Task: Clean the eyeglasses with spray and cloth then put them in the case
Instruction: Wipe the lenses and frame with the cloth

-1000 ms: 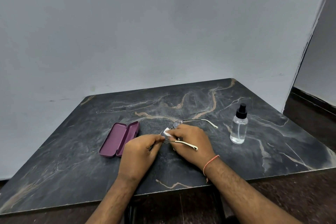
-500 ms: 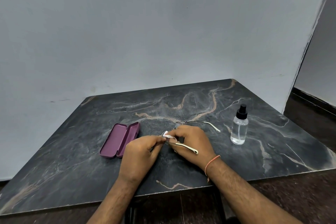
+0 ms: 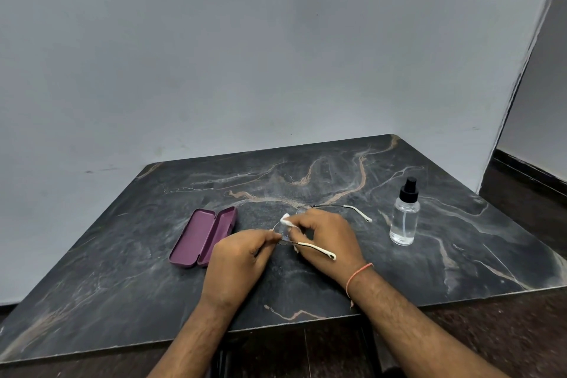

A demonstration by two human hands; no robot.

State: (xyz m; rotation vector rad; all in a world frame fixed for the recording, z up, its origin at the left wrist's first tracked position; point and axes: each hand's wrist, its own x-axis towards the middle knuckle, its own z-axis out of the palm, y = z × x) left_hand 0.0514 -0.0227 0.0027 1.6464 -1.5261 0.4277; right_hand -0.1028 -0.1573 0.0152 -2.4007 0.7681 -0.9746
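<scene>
While both hands (image 3: 242, 258) hold eyeglasses (image 3: 316, 247) mid-table, case (image 3: 202, 236) (open) lies left.

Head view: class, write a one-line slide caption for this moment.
Right hand rubs a white cloth on eyeglasses steadied by the left hand, between open purple case and spray bottle.

table (image 3: 306, 291): dark veined marble, matt | bottle (image 3: 404, 221): clear plastic | case (image 3: 202, 236): matt

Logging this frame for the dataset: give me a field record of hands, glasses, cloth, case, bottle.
left hand: pinches glasses frame
right hand: presses white cloth on lens
eyeglasses: held just above table, temples open
case: purple, open, empty, left of hands
spray bottle: upright, right of hands, untouched
</scene>
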